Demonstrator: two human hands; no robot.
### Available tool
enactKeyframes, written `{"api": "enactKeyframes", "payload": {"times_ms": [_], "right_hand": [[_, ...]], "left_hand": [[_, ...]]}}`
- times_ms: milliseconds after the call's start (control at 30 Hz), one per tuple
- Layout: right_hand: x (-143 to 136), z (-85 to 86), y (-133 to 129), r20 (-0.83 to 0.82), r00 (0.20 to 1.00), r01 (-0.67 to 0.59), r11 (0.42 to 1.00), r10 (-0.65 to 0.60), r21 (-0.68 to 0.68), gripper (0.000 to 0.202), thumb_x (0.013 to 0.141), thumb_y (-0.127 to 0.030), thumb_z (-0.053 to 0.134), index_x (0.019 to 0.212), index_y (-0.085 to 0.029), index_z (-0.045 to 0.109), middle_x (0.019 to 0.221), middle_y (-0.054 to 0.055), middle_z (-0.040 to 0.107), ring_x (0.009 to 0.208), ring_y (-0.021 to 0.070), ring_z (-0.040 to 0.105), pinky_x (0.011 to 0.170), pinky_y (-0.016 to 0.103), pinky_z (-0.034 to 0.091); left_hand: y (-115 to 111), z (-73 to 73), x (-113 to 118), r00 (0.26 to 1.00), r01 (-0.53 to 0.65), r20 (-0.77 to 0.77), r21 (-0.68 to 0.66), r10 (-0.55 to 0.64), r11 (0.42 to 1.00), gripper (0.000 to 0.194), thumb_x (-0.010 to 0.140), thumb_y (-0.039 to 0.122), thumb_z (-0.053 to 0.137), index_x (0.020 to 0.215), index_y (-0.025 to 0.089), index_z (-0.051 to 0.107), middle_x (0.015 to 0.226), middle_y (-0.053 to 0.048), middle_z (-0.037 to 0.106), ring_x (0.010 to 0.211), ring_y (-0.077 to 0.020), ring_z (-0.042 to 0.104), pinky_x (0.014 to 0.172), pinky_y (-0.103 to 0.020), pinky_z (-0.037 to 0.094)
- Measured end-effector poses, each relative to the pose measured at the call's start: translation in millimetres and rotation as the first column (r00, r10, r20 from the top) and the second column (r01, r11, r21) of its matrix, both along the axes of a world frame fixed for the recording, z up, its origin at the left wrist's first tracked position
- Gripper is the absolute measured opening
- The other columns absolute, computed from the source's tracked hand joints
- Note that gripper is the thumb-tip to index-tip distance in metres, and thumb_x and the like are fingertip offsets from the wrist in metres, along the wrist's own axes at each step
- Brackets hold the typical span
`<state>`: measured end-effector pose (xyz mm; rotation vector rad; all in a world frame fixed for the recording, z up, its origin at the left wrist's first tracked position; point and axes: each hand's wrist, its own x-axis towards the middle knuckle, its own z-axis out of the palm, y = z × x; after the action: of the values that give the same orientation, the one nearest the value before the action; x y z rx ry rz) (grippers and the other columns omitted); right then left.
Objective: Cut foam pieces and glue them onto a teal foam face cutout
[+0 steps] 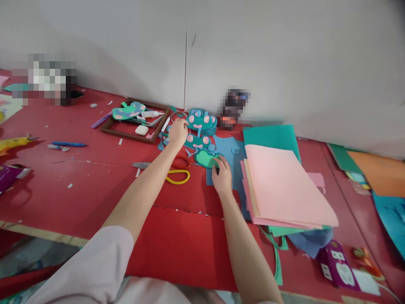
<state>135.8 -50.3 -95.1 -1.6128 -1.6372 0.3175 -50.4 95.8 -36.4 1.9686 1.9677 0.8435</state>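
My left hand (179,131) reaches to the left edge of a stack of teal frog-face cut-outs (202,122) with pink cheeks; its fingers are curled and what they pinch is hidden. Below the stack lies another frog-face cut-out (198,141), partly behind that hand. At the right end of a plain green cloud-shaped cut-out (205,158), my right hand (222,176) has its bent fingers closed on the edge. Blue sheet material (226,147) lies beneath and beside it. Scissors (177,177) with a yellow and a red handle rest under my left forearm.
A brown frame tray (126,135) holds tubes, an eraser and a cut-out. On the right are stacked pink sheets (284,185) and a purple box (338,266). A phone (234,107) leans on the wall. Blue pen (69,144) and yellow glue gun (15,144) lie left.
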Motion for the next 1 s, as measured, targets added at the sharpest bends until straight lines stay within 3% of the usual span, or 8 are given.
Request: {"api": "enactKeyframes", "payload": {"times_ms": [200, 333, 500, 667, 767, 867, 933, 1000], "right_hand": [[-1.3, -1.6, 1.1, 0.027, 1.000, 0.002, 1.000, -0.001, -0.023, 0.034, 0.086, -0.017, 0.040, 0.113, -0.016, 0.062, 0.133, 0.014, 0.053, 0.127, 0.0232, 0.045, 0.105, 0.044, 0.038], [-2.8, -0.2, 1.0, 0.032, 0.999, 0.002, 1.000, -0.001, -0.022, 0.033, 0.086, -0.018, 0.041, 0.111, -0.019, 0.062, 0.132, 0.012, 0.053, 0.127, 0.0234, 0.044, 0.105, 0.045, 0.038], [-4.3, 1.9, -1.0, 0.036, 0.999, 0.000, 0.999, 0.001, -0.038, 0.033, 0.086, -0.018, 0.041, 0.112, -0.019, 0.061, 0.133, 0.012, 0.053, 0.129, 0.0237, 0.042, 0.106, 0.045, 0.037], [-4.9, 1.3, -0.3, 0.052, 0.999, 0.013, 1.000, -0.011, -0.028, 0.032, 0.086, -0.018, 0.041, 0.111, -0.017, 0.062, 0.133, 0.013, 0.053, 0.128, 0.0233, 0.043, 0.106, 0.042, 0.037], [-5.7, 2.7, 0.7, 0.052, 0.998, 0.028, 0.999, -0.027, -0.021, 0.032, 0.085, -0.016, 0.042, 0.110, -0.016, 0.062, 0.131, 0.013, 0.054, 0.127, 0.0232, 0.044, 0.106, 0.042, 0.037], [-6.4, 3.6, 1.0, 0.050, 0.999, 0.020, 1.000, -0.019, -0.014, 0.032, 0.085, -0.017, 0.042, 0.110, -0.017, 0.063, 0.130, 0.013, 0.055, 0.128, 0.0239, 0.044, 0.106, 0.043, 0.037], [-6.8, 3.5, 0.7, 0.034, 0.999, 0.008, 1.000, -0.007, -0.017, 0.032, 0.086, -0.018, 0.041, 0.110, -0.017, 0.063, 0.131, 0.013, 0.054, 0.129, 0.0241, 0.043, 0.105, 0.043, 0.038], [-7.2, 4.2, 0.1, 0.004, 1.000, 0.010, 1.000, -0.010, -0.027, 0.032, 0.087, -0.019, 0.041, 0.110, -0.016, 0.063, 0.133, 0.014, 0.053, 0.130, 0.0247, 0.043, 0.106, 0.043, 0.038]], "left_hand": [[17.3, -23.8, -11.1, 0.993, -0.104, -0.050, 0.015, 0.105, 0.994, 0.044, 0.087, 0.009, 0.030, 0.125, 0.017, 0.052, 0.127, -0.012, 0.055, 0.114, -0.0230, 0.054, 0.094, -0.032, 0.042], [23.7, -34.6, -17.7, 0.997, -0.072, -0.032, 0.010, 0.072, 0.997, 0.036, 0.086, 0.011, 0.038, 0.114, 0.013, 0.060, 0.119, -0.014, 0.057, 0.109, -0.0234, 0.056, 0.096, -0.031, 0.041], [26.1, -33.2, -18.4, 0.991, -0.125, -0.045, -0.009, 0.125, 0.992, 0.019, 0.084, 0.016, 0.049, 0.096, 0.017, 0.064, 0.113, -0.011, 0.058, 0.102, -0.0242, 0.058, 0.092, -0.034, 0.043], [28.4, -36.6, -18.4, 0.971, -0.202, 0.158, 0.134, 0.180, 0.970, 0.012, 0.081, 0.010, 0.051, 0.088, 0.016, 0.059, 0.101, -0.009, 0.060, 0.094, -0.0199, 0.059, 0.089, -0.032, 0.044], [30.8, -37.1, -18.2, 0.923, -0.260, 0.359, 0.309, 0.141, 0.915, 0.012, 0.082, 0.008, 0.050, 0.090, 0.015, 0.057, 0.094, -0.007, 0.062, 0.090, -0.0176, 0.061, 0.086, -0.031, 0.046], [26.6, -27.5, -11.6, 0.866, -0.290, 0.496, 0.412, 0.054, 0.864, 0.009, 0.085, 0.014, 0.053, 0.093, 0.016, 0.056, 0.089, -0.005, 0.064, 0.085, -0.0154, 0.063, 0.080, -0.028, 0.050], [14.2, -15.7, -2.0, 0.857, -0.237, 0.513, 0.453, -0.034, 0.860, 0.007, 0.085, 0.018, 0.056, 0.091, 0.017, 0.056, 0.087, -0.004, 0.064, 0.081, -0.0141, 0.064, 0.076, -0.026, 0.052], [-8.5, -4.2, 11.0, 0.873, -0.093, 0.457, 0.501, -0.172, 0.861, 0.008, 0.083, 0.020, 0.059, 0.090, 0.017, 0.058, 0.089, -0.004, 0.065, 0.079, -0.0131, 0.064, 0.073, -0.024, 0.053]]}}
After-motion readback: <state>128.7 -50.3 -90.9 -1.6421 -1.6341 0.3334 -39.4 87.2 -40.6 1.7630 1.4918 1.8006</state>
